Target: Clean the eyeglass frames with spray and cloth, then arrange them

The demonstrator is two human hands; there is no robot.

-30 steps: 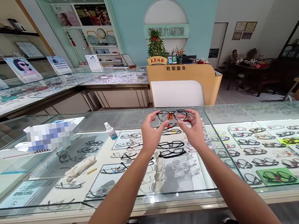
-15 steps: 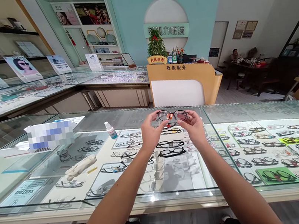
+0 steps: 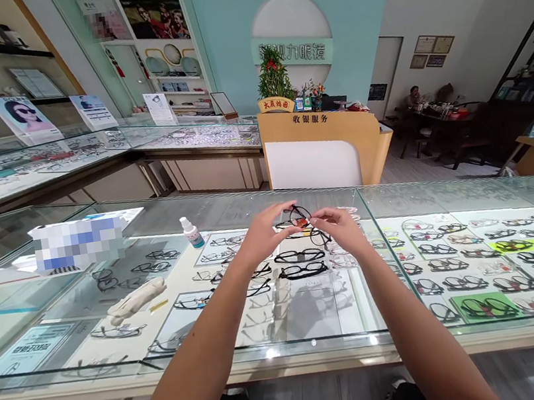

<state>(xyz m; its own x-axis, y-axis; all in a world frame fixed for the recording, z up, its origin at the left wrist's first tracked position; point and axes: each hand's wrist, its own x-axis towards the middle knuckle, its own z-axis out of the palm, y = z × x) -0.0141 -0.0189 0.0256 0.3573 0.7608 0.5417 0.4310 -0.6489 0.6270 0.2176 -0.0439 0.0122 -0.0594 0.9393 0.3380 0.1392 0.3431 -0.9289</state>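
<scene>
Above the glass display counter (image 3: 313,345) I hold a pair of eyeglasses (image 3: 301,215) with thin dark round rims and a red-orange tag by one lens. The eyeglasses are tilted, with one lens higher and the other low near my right fingers. My left hand (image 3: 268,232) is closed on the upper left end, its fingertips at the rim and its thumb below. My right hand (image 3: 340,228) pinches the frame near the middle. Under the glass, black eyeglass frames (image 3: 302,270) lie in a column below my hands.
On the counter's left stand a small spray bottle (image 3: 192,233) and a partly blurred white box (image 3: 78,245). A beige elongated object (image 3: 136,301) lies nearer. Many frames fill the case at right (image 3: 464,281). Beyond are a wooden cashier desk (image 3: 368,138) and seated people at a table.
The eyeglasses have turned from level, facing across, to a steep tilt. My right hand has shifted inward from the right end toward the middle of the frame. The view has moved slightly.
</scene>
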